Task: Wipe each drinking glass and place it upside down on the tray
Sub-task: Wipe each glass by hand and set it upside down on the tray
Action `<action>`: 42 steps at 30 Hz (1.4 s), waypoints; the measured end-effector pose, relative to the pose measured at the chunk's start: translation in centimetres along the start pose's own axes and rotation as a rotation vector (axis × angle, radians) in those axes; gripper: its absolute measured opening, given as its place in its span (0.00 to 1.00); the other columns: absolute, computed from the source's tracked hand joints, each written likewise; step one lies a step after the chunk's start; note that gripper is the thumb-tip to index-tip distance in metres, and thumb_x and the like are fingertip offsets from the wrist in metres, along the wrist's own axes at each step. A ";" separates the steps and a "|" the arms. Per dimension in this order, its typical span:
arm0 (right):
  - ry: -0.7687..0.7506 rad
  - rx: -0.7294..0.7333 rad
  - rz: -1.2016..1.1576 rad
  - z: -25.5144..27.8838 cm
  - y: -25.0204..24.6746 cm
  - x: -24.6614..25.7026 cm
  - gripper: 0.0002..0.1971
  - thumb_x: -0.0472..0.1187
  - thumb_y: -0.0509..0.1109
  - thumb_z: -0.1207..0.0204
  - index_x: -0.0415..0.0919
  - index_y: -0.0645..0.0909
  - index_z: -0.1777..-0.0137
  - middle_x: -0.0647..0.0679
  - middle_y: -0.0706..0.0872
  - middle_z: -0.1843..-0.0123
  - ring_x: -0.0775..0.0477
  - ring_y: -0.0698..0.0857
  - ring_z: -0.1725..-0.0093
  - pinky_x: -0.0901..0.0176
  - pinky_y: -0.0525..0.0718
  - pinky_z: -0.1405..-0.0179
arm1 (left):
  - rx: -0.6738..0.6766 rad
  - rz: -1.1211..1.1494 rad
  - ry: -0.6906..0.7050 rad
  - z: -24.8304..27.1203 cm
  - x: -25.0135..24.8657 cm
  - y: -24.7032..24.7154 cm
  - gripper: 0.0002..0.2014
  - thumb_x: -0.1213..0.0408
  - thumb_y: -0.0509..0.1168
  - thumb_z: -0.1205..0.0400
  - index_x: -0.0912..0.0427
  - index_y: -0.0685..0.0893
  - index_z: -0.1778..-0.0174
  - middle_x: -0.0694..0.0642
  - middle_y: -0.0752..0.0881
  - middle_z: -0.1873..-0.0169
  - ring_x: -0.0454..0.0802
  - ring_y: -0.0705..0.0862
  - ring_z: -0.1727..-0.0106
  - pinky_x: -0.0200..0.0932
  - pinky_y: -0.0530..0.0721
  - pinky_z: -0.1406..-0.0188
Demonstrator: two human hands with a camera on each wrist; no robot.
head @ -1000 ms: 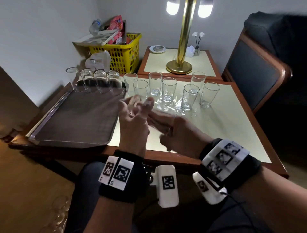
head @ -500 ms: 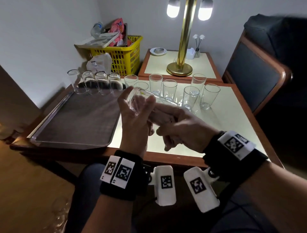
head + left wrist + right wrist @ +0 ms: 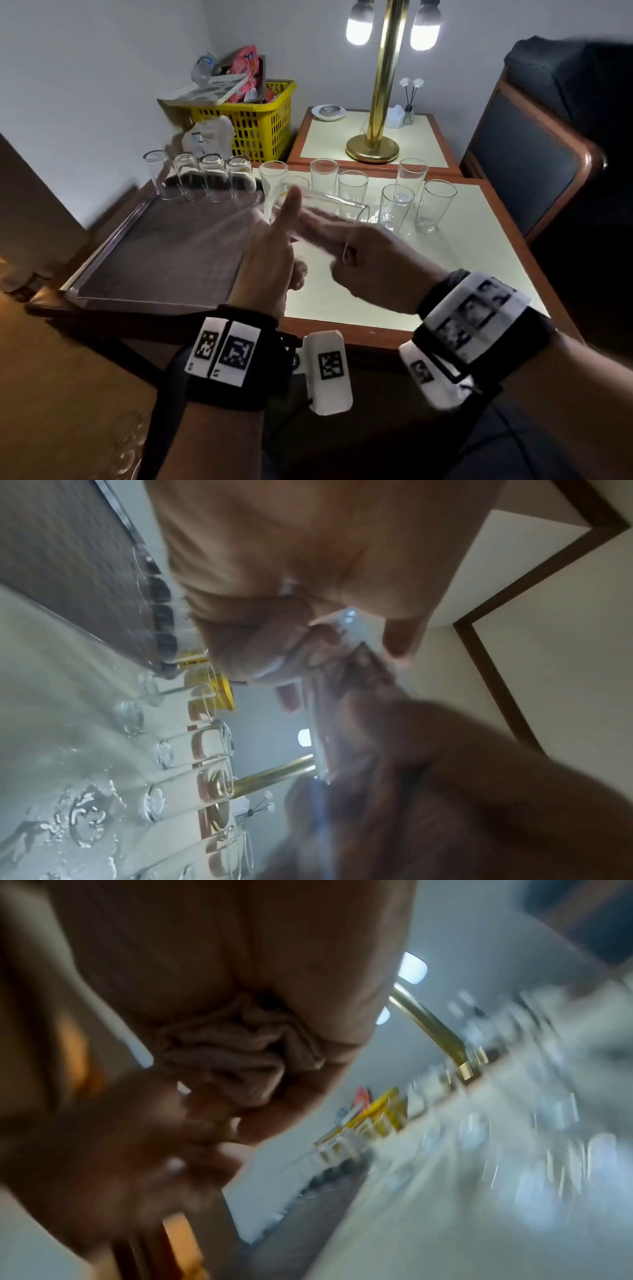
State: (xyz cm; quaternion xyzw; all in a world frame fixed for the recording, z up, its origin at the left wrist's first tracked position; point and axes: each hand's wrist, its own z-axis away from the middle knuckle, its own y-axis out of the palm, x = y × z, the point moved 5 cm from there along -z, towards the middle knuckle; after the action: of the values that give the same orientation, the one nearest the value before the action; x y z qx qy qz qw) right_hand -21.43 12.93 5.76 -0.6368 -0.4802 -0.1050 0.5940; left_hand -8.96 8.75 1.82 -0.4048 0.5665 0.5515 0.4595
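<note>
The left hand (image 3: 270, 253) curls its fingers (image 3: 291, 205) round the clear tall drinking glass (image 3: 318, 209), lying sideways above the cream wood-edged worktop (image 3: 479, 246), while the right hand (image 3: 363, 260) bunches a crumpled beige wiping cloth (image 3: 236, 1053) at its mouth. Best, I judge, to turn the glass steadily against the cloth with a firm grip. 4 glasses (image 3: 202, 174) stand inverted along the far rim of the dark metal-edged tray (image 3: 102, 253); 7 upright ones (image 3: 352, 188) wait beside it.

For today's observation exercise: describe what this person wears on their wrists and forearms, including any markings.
Both hands are bare. The left wrist band is black, carrying white panels printed with square black-and-white codes. The right wrist band matches it, its panels blurred. A white camera block with one such code hangs under the left wrist. No sleeves show.
</note>
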 end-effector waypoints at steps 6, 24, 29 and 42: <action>0.134 0.053 -0.252 0.1 1.8 -1.5 0.42 0.16 0.61 0.28 0.50 0.70 0.16 0.48 0.87 0.31 0.53 0.93 0.55 0.43 0.93 0.57 | -0.005 0.145 0.010 0.1 1.3 0.6 0.37 0.48 0.73 0.21 0.56 0.65 0.19 0.52 0.75 0.65 0.42 0.72 0.76 0.39 0.68 0.81; -0.001 0.036 0.224 -0.1 2.9 -1.6 0.46 0.22 0.56 0.31 0.64 0.67 0.17 0.62 0.69 0.15 0.45 0.90 0.37 0.40 0.92 0.47 | -0.138 0.007 -0.056 -0.1 1.2 -1.5 0.30 0.44 0.67 0.15 0.60 0.69 0.25 0.56 0.81 0.61 0.45 0.72 0.80 0.38 0.68 0.83; 0.034 -0.008 -0.164 -0.5 3.2 -1.3 0.44 0.17 0.59 0.31 0.52 0.71 0.16 0.55 0.82 0.24 0.50 0.90 0.38 0.60 0.92 0.49 | -0.079 0.226 0.070 1.1 0.9 -0.9 0.28 0.51 0.75 0.25 0.52 0.75 0.31 0.57 0.84 0.53 0.53 0.83 0.57 0.45 0.76 0.66; 0.225 0.067 -0.584 -0.2 2.8 -1.2 0.42 0.12 0.64 0.28 0.44 0.71 0.16 0.51 0.91 0.40 0.55 0.87 0.71 0.54 0.89 0.72 | -0.081 0.175 0.179 1.4 -0.4 -0.6 0.30 0.57 0.74 0.25 0.53 0.69 0.30 0.53 0.83 0.55 0.46 0.83 0.61 0.42 0.77 0.73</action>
State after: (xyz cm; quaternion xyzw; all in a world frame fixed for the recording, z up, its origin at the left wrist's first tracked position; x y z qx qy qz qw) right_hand -19.93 12.64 3.12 -0.4367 -0.5771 -0.3252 0.6087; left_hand -8.22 10.07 2.06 -0.4197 0.6158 0.5735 0.3403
